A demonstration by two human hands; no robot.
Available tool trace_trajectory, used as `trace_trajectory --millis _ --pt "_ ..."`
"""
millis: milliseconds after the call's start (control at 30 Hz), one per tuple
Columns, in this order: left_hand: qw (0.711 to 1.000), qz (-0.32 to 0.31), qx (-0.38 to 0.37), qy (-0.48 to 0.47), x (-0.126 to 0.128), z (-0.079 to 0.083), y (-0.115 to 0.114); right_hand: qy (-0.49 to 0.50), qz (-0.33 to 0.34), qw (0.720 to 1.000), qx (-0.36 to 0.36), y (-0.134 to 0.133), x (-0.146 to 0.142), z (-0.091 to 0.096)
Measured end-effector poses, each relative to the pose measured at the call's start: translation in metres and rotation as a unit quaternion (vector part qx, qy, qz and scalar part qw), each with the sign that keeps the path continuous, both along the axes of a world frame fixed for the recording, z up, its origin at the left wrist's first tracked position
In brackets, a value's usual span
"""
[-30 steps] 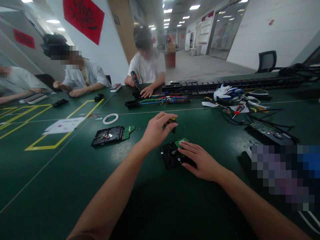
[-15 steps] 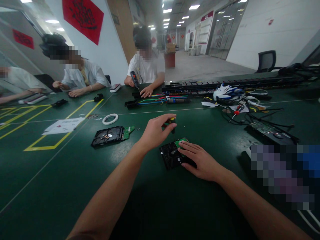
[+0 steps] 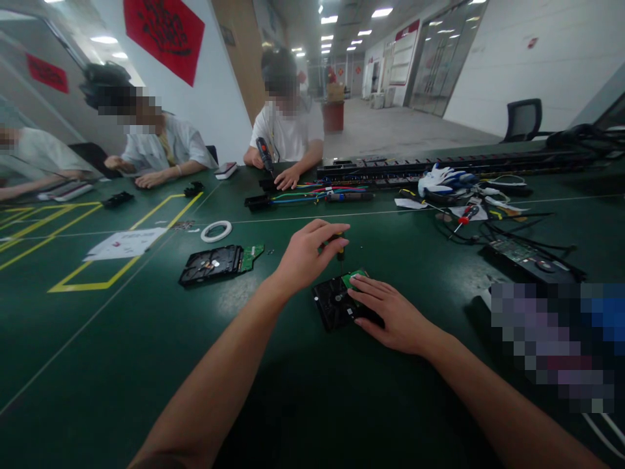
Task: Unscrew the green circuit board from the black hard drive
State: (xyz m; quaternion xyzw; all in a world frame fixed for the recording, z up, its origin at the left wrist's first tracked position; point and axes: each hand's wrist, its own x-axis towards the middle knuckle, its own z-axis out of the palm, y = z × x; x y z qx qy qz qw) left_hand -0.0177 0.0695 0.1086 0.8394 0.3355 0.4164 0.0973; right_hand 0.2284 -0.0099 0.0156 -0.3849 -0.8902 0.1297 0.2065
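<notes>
A black hard drive [image 3: 333, 305] with a green circuit board lies on the dark green table [image 3: 146, 339] in front of me. My right hand [image 3: 390, 316] lies flat on its right side, fingers stretched out and pressing it down. My left hand [image 3: 305, 253] is closed round the yellow-and-black handle of a small screwdriver [image 3: 340, 246], which stands upright with its tip at the far edge of the drive.
A second opened hard drive [image 3: 215, 264] lies to the left, with a roll of white tape [image 3: 216, 230] and a paper sheet [image 3: 127, 242] beyond. Cables, gloves [image 3: 442, 180] and tools clutter the right. Two people sit across the table; one holds a power screwdriver [image 3: 264, 155].
My left hand has shifted slightly on the screwdriver handle, as if turning it. The right hand and the drive have stayed put.
</notes>
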Motion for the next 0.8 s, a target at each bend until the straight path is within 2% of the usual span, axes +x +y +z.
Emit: trace_trajectory --millis 233,467,800 --pt "0.999 -0.047 -0.008 -0.008 -0.0007 -0.0012 0.0001 0.006 0.000 1.000 -0.002 0.0000 -0.0003 -0.0006" --pt "1.000 -0.018 -0.004 -0.005 0.0009 0.0015 -0.0013 0.004 0.000 1.000 0.000 0.0000 0.0006 -0.0014" --pt "0.998 -0.059 -0.025 0.002 0.0016 -0.0015 -0.0001 0.015 -0.001 1.000 0.003 -0.0006 0.0000 -0.0005"
